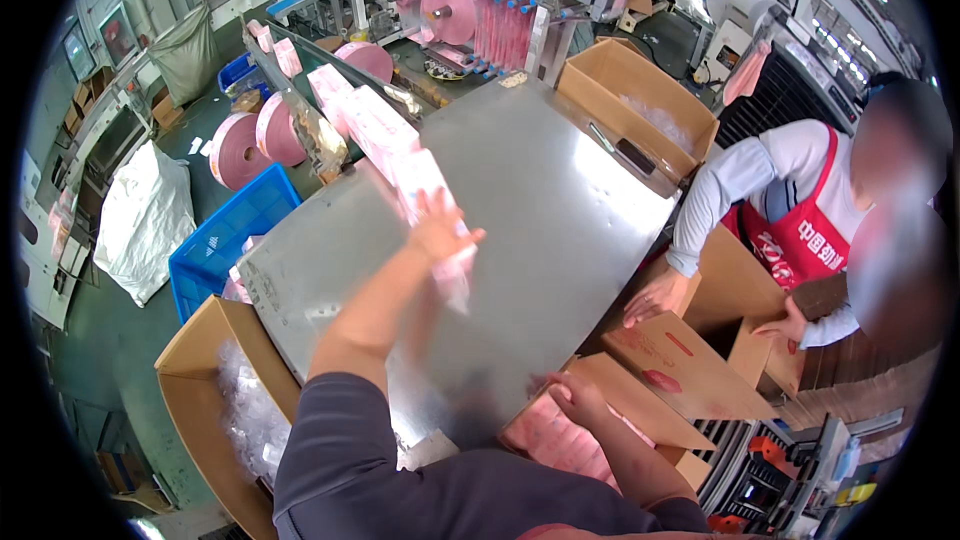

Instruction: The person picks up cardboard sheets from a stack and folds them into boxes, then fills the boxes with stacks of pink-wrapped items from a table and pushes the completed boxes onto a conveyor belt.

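My left hand [445, 230] reaches across the metal table with its fingers spread, over the near end of a row of pink-and-white soft packs [415, 175]. It touches the nearest pack, whose clear wrapper end [455, 290] sticks out below the hand. The row runs back to the far left edge of the table. At the lower right, my right hand [582, 400] has its fingers curled at the top of an open cardboard carton [640, 395]. Pink packs [565, 445] fill the carton beside this hand. What the curled fingers grip, if anything, is hidden.
A co-worker in a red apron [800, 240] handles a flattened-looking carton [690, 360] at right. Cardboard boxes with clear plastic bags stand at far right [640, 90] and near left [215, 340]. A blue crate [235, 230] and pink rolls [240, 150] sit left.
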Demonstrator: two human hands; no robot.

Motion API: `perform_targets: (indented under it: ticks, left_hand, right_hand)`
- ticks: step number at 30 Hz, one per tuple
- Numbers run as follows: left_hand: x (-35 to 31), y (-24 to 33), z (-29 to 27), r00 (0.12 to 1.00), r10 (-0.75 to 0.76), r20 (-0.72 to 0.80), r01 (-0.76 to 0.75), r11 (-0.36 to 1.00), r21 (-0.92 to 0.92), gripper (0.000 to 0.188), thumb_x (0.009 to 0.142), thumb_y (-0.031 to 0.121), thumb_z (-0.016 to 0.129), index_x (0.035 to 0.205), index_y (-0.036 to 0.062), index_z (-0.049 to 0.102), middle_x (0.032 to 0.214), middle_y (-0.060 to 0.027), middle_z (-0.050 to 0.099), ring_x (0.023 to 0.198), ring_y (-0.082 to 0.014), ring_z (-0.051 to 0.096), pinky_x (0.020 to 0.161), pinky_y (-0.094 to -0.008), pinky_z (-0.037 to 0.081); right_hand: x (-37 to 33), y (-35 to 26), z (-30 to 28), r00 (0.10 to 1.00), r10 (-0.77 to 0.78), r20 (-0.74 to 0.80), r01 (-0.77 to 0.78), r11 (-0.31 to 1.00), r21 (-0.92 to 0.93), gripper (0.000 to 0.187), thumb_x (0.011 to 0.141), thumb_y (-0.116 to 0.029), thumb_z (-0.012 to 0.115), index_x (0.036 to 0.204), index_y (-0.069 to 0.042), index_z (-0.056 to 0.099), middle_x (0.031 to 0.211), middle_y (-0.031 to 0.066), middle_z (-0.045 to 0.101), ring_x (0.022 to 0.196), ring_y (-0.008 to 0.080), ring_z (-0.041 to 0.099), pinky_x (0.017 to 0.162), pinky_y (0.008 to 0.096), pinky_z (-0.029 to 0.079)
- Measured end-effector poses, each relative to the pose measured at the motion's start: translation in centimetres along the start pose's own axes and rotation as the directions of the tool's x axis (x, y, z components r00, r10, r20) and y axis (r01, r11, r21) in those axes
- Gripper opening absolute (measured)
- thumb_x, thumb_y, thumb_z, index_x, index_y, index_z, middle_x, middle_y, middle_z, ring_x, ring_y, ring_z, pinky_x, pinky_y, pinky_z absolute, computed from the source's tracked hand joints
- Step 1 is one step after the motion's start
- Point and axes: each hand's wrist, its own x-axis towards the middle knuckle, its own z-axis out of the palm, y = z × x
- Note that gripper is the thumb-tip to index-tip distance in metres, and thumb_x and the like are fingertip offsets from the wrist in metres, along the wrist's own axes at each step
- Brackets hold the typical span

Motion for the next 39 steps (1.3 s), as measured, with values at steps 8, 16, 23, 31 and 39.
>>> perform_targets:
  ticks: [8, 16, 23, 31, 39]
  left_hand:
    - [-1.3, 7.6, -1.2, 0.977, 0.206, -0.050, -0.211, 0.938, -0.274, 0.063, 0.094, 0.056, 0.049, 0.146, 0.0205, 0.043, 0.162, -0.0159, 0.016, 0.148, -0.0484, 0.005, 0.103, -0.0796, 0.019]
    - [10.2, -4.1, -4.1, 0.973, -0.211, 0.096, 0.227, 0.951, -0.212, 0.078, 0.085, 0.070, 0.052, 0.142, 0.0173, 0.050, 0.164, -0.0161, 0.002, 0.148, -0.0471, -0.010, 0.108, -0.0752, 0.017]
    - [3.3, 3.3, -3.2, 0.940, 0.311, 0.143, -0.269, 0.929, -0.253, 0.066, 0.090, 0.054, 0.056, 0.147, 0.0208, 0.045, 0.162, -0.0135, 0.016, 0.150, -0.0408, 0.003, 0.109, -0.0764, 0.008]
    - [11.0, -8.9, -5.7, 0.966, -0.255, 0.048, 0.259, 0.952, -0.165, 0.070, 0.091, 0.067, 0.047, 0.137, 0.0145, 0.056, 0.161, -0.0244, 0.011, 0.146, -0.0519, 0.003, 0.112, -0.0706, 0.015]
    - [-5.4, 1.7, -0.9, 0.908, 0.392, 0.148, -0.287, 0.840, -0.461, 0.072, 0.089, 0.066, 0.051, 0.144, 0.0190, 0.049, 0.161, -0.0191, 0.014, 0.149, -0.0461, 0.001, 0.108, -0.0768, 0.007]
  right_hand:
    - [11.7, -10.7, -0.8, 0.937, 0.288, -0.195, -0.348, 0.808, -0.476, 0.091, 0.083, -0.052, 0.066, 0.155, -0.016, 0.022, 0.162, 0.0174, 0.012, 0.137, 0.0577, 0.022, 0.112, 0.0596, 0.030]
    - [14.4, -8.5, -2.6, 0.964, 0.174, -0.201, -0.253, 0.833, -0.492, 0.082, 0.085, -0.047, 0.063, 0.154, -0.020, 0.027, 0.162, 0.0147, 0.016, 0.141, 0.0556, 0.016, 0.112, 0.0634, 0.025]
    - [18.2, -8.6, -2.8, 0.966, 0.149, -0.212, -0.247, 0.774, -0.583, 0.070, 0.093, -0.059, 0.048, 0.154, -0.030, 0.030, 0.164, 0.0062, 0.015, 0.148, 0.0455, 0.005, 0.109, 0.0740, 0.014]
    - [20.2, -9.0, -3.3, 0.973, 0.171, -0.158, -0.232, 0.776, -0.586, 0.066, 0.093, -0.062, 0.046, 0.152, -0.035, 0.033, 0.164, 0.0045, 0.015, 0.150, 0.0385, 0.008, 0.109, 0.0733, 0.013]
    - [20.4, -9.0, -4.0, 0.974, 0.170, -0.146, -0.224, 0.775, -0.591, 0.064, 0.094, -0.059, 0.047, 0.152, -0.035, 0.033, 0.164, 0.0045, 0.015, 0.150, 0.0388, 0.009, 0.109, 0.0723, 0.017]
